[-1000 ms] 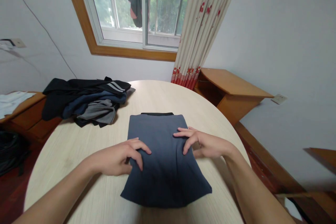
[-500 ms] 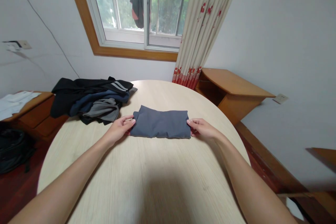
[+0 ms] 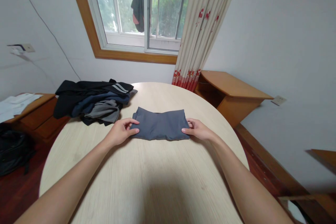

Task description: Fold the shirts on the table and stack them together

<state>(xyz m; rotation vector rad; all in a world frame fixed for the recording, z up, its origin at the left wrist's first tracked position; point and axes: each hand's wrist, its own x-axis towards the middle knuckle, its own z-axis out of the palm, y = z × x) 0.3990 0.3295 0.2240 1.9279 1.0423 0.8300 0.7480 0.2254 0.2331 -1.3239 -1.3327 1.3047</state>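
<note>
A dark grey folded garment [image 3: 160,125] lies as a flat, wide strip on the round wooden table [image 3: 126,182]. Which kind of garment it is cannot be made out from the folds. My left hand [image 3: 121,132] is closed on its left end, with thumb and forefinger lying over the fabric. At the opposite end, my right hand [image 3: 198,130] grips the right edge, thumb on top and the other fingers partly hidden behind the cloth. The upper edge dips slightly in the middle, between two raised corners.
A heap of dark clothes [image 3: 91,99], black, navy and grey, rests at the table's back left. Behind the table hangs a curtain [image 3: 195,42] beside the window. A wooden cabinet [image 3: 236,85] stands right, a drawer unit [image 3: 42,115] and black backpack [image 3: 13,150] left.
Both hands have shifted inward over the garment's ends, and their thumbs now lie further onto the fabric. The cloth's upper edge sags more in the middle. The camera view has tilted slightly.
</note>
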